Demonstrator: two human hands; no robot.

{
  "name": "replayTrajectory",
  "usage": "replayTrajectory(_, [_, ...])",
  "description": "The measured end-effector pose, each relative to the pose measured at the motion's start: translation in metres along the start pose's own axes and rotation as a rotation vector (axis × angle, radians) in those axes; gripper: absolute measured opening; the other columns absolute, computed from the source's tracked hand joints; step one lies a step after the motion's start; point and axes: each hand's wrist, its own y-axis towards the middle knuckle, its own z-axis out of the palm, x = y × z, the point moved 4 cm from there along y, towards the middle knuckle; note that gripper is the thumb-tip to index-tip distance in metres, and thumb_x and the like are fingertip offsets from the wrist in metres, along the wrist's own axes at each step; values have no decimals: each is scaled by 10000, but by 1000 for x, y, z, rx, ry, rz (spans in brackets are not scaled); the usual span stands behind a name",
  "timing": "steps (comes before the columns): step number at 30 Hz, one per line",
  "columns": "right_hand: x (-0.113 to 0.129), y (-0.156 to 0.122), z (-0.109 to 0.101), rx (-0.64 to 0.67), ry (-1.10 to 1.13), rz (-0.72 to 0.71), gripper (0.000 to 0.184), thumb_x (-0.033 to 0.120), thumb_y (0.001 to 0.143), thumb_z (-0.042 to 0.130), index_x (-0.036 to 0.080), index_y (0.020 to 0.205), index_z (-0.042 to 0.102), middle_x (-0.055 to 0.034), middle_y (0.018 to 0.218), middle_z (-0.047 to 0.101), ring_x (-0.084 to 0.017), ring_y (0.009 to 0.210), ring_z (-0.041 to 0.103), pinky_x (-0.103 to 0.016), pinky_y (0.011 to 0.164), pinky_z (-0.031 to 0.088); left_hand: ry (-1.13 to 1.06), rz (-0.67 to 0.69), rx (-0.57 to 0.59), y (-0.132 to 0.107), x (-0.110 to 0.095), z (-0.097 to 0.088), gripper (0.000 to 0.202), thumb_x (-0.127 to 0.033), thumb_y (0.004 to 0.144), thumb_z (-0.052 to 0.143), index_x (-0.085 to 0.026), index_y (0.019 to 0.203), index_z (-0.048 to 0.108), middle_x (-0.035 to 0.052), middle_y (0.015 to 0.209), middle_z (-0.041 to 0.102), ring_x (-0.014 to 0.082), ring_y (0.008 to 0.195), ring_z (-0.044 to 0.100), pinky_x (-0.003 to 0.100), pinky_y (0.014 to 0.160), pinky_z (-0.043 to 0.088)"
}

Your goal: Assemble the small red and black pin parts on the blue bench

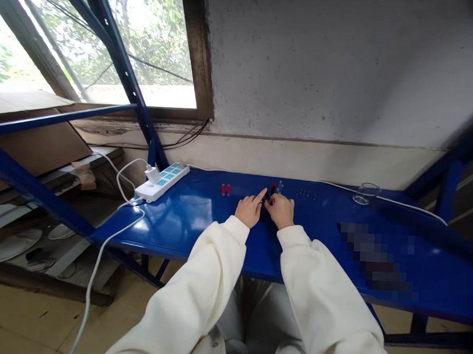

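Both hands meet at the middle of the blue table. My right hand (pixel 281 210) is closed, its thumb and fingers pinching a small black piece (pixel 267 196) whose exact kind is too small to tell. My left hand (pixel 249 210) reaches in from the other side, index finger extended to the piece and the other fingers curled; its thumb is mostly hidden. Just behind the fingertips lies a small red-and-black thing (pixel 273 188), with clear pieces (pixel 279 187) beside it. Two small red-topped, clear-ended things (pixel 226 189) stand side by side to the left.
On the blue table (pixel 225 240), a white power strip (pixel 163 181) with a plugged-in adapter sits at the left. Several tiny pieces (pixel 305 193) lie right of my hands. A clear glass (pixel 367 192) and a blurred dark object (pixel 375 258) are farther right. Blue frame posts flank the table.
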Motion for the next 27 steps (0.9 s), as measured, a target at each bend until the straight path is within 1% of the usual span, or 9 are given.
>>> replayTrajectory(2, [0, 0, -1, -1, 8, -7, 139, 274, 746, 477, 169, 669, 525, -28, 698, 595, -153, 683, 515, -278, 637, 208, 3, -11, -25, 0, 0, -2, 429, -255, 864, 328, -268, 1290, 370, 57, 881, 590, 185, 811, 516, 284, 699, 376])
replayTrajectory(4, [2, -1, -2, -10, 19, -32, 154, 279, 759, 467, 168, 677, 536, -30, 697, 593, -151, 675, 512, -275, 636, 207, 2, -16, -75, 1, -1, -5, 390, -286, 875, 312, -257, 1246, 429, 59, 891, 600, 183, 819, 516, 289, 708, 369])
replayTrajectory(7, [6, -2, -3, -11, 39, -108, 166, 274, 778, 451, 169, 709, 559, -26, 694, 587, -141, 676, 512, -270, 639, 208, -17, -14, -169, 1, -1, -10, 335, -334, 875, 329, -227, 1106, 547, 65, 924, 613, 183, 843, 516, 299, 733, 356])
replayTrajectory(10, [9, -3, -3, 9, 41, -157, 161, 253, 779, 451, 172, 728, 579, -24, 692, 588, -138, 689, 514, -270, 647, 209, -37, -8, -211, 1, -1, -11, 296, -348, 864, 363, -204, 971, 600, 67, 892, 620, 179, 827, 520, 301, 731, 352])
replayTrajectory(13, [8, -2, -2, 16, 15, -167, 158, 237, 769, 457, 171, 735, 597, -33, 701, 599, -146, 697, 514, -277, 657, 207, -34, -2, -211, 1, -1, -10, 272, -339, 857, 382, -199, 936, 601, 62, 858, 618, 175, 810, 523, 297, 712, 354])
replayTrajectory(19, [9, -3, -1, 38, -42, -210, 160, 225, 758, 466, 164, 717, 608, -46, 713, 618, -152, 687, 519, -295, 670, 204, -20, -25, -194, 3, -3, -9, 239, -316, 848, 399, -192, 913, 592, 58, 867, 609, 177, 813, 520, 299, 698, 357])
replayTrajectory(27, [6, -2, 3, 45, -99, -223, 186, 235, 759, 446, 160, 657, 583, -56, 701, 618, -150, 660, 521, -293, 645, 196, -9, -28, -96, 9, -9, -10, 189, -260, 835, 417, -196, 892, 585, 66, 890, 592, 185, 835, 513, 308, 724, 364])
